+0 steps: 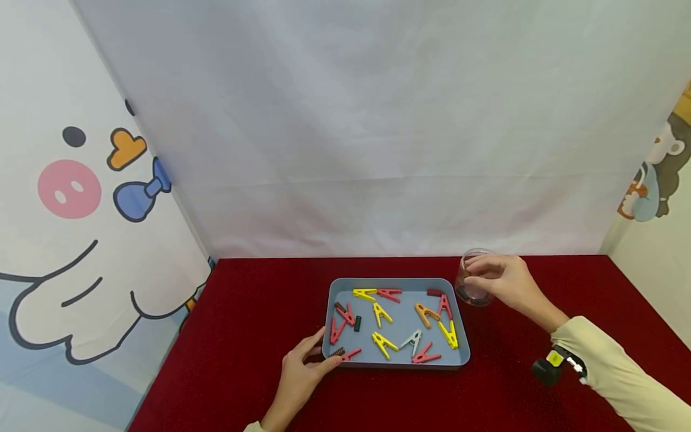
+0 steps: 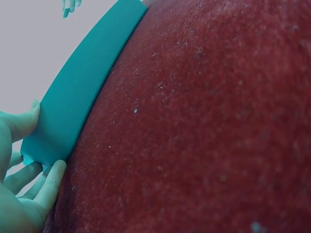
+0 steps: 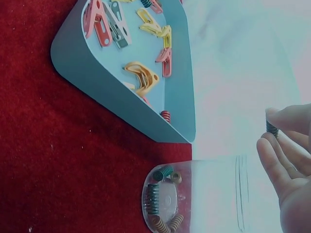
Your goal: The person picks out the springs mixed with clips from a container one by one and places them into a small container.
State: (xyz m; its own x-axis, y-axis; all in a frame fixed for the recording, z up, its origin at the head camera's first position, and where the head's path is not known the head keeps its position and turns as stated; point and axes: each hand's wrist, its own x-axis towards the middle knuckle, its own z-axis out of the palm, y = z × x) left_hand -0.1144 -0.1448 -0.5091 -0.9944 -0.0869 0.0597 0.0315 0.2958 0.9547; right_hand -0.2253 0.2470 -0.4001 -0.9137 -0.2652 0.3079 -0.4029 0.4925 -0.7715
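Observation:
My right hand (image 1: 499, 282) is at the mouth of a clear jar (image 1: 462, 285) on the right. Thumb and fingers pinch a small dark coil spring (image 3: 271, 128), plain in the right wrist view. Several green and brown springs (image 3: 152, 199) lie at the jar's bottom. At the near left corner of a blue-grey tray (image 1: 399, 365), my left hand (image 1: 302, 367) grips the side, thumb at the rim and fingers below. The tray holds yellow clips (image 1: 382, 345), red clips (image 1: 424, 354), a grey clip (image 1: 412, 341), an orange clip (image 1: 426, 314) and several loose springs (image 1: 357, 324).
Dark red cloth (image 1: 259, 312) covers the table on which tray and jar stand. A white curtain (image 1: 378, 150) hangs behind the table's far edge. Cartoon-printed panels (image 1: 81, 270) stand at the left and right. The jar is close beside the tray's right side.

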